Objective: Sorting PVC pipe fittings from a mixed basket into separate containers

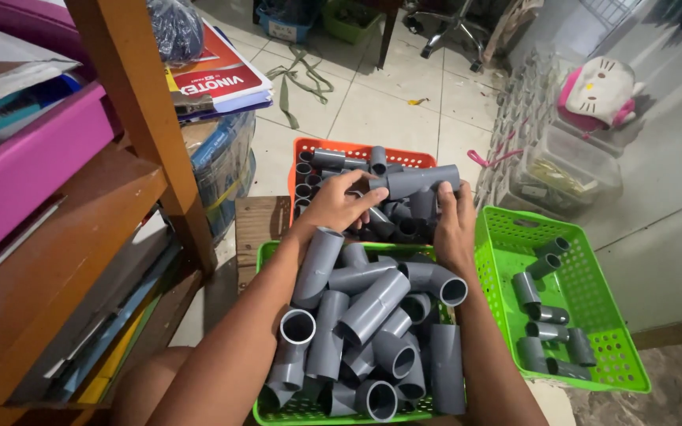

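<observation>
Both my hands reach over an orange basket (357, 149) full of grey pipe fittings. My left hand (339, 203) and my right hand (453, 225) together grip one grey T-shaped pipe fitting (416, 181), held level above the basket. Closer to me, a green basket (267, 254) is heaped with several grey pipe elbows and couplings (372, 315); my forearms pass over it. At the right stands a second green basket (593, 331) with several smaller grey fittings (542, 315) lying in it.
A wooden shelf post (140, 118) and shelves with books and pink bins stand at the left. A clear plastic box (570, 170) and a white-and-pink plush bag (597, 91) sit at the right by the wall. Tiled floor lies beyond, with straps and chair legs.
</observation>
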